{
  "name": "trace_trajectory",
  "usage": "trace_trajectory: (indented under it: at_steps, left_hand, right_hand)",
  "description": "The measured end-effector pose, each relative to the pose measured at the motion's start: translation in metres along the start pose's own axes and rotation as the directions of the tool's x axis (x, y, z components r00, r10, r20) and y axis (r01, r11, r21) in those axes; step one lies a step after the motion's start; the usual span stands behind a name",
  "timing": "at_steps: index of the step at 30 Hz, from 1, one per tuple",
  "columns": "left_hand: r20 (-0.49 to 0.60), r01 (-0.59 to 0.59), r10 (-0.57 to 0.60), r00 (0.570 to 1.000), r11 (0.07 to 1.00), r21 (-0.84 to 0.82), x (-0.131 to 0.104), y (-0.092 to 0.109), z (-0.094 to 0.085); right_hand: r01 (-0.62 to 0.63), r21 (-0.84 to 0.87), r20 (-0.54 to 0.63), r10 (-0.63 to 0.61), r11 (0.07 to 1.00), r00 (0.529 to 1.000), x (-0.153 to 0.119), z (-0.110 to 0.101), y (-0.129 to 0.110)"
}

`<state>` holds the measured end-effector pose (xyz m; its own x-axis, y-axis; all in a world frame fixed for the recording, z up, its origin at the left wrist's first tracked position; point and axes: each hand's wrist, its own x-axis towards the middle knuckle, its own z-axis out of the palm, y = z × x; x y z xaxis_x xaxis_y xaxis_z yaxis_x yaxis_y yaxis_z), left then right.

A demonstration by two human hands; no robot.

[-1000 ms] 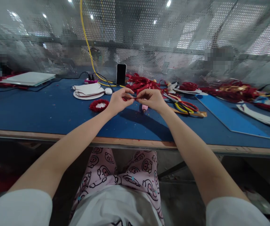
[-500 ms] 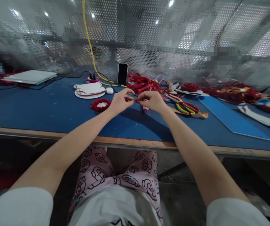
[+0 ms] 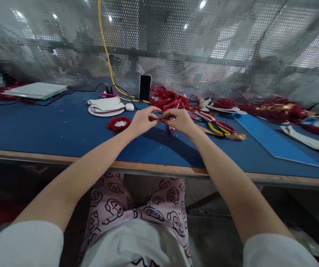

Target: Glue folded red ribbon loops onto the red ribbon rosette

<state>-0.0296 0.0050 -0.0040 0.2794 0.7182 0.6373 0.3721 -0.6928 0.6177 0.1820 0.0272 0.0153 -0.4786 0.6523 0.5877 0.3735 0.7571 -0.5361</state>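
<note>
- Small dark-red strip [image 3: 160, 119], probably ribbon, pinched right between the two sets of fingertips, up above the dark-blue tabletop [image 3: 51, 129].
- Left hand [image 3: 143, 121] gripping from one side, thumb and forefinger nearly closed; right hand [image 3: 179, 120] mirroring from the other, just as narrow. Fingertips almost meeting, with only a sliver of red showing.
- Delicate stuff, by the look of it! Best to pinch at the very tips, press evenly from both sides and avoid tugging one end harder than the other.
- Worth steadying the wrists and working at this low height, so as to drop onto bare blue surface if anything slips.
- Cannot tell whether folded, twisted or flat: too small, and mostly covered by fingers.
- Now for position: dead centre, ahead of both palms, at the meeting point of left and right fingertips, touching both.
- Just beside the left hand, on the tabletop, a fluffy dark-red ring with a white centre [image 3: 118, 124]; partly hidden below the right hand, a pink tool [image 3: 171, 129]; behind both, a loose heap of shiny red ribbon [image 3: 170, 99]. Careful not to snag any of it.
</note>
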Motion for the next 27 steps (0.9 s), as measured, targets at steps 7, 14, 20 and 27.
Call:
trace_trajectory:
  at_steps: [7,14,20,27]
  left_hand:
    - [-0.011,0.028,-0.028,1.000,1.000,-0.003,0.001,0.001,-0.001]
    - [0.035,0.033,-0.032,0.999,0.999,-0.025,0.002,-0.005,-0.001]
    - [0.141,0.069,-0.054,0.989,0.992,-0.104,0.002,-0.006,-0.007]
    - [0.293,0.155,-0.070,0.954,0.948,-0.278,0.006,-0.019,-0.014]
  right_hand:
    - [0.024,-0.005,0.006,-0.024,1.000,1.000,0.000,-0.002,0.000]
    - [0.029,-0.050,0.045,-0.027,0.998,0.999,0.001,-0.002,0.000]
    - [0.019,-0.021,0.111,-0.017,1.000,0.994,0.000,-0.002,0.002]
    - [0.083,0.073,0.236,-0.098,0.994,0.967,0.002,-0.001,-0.003]
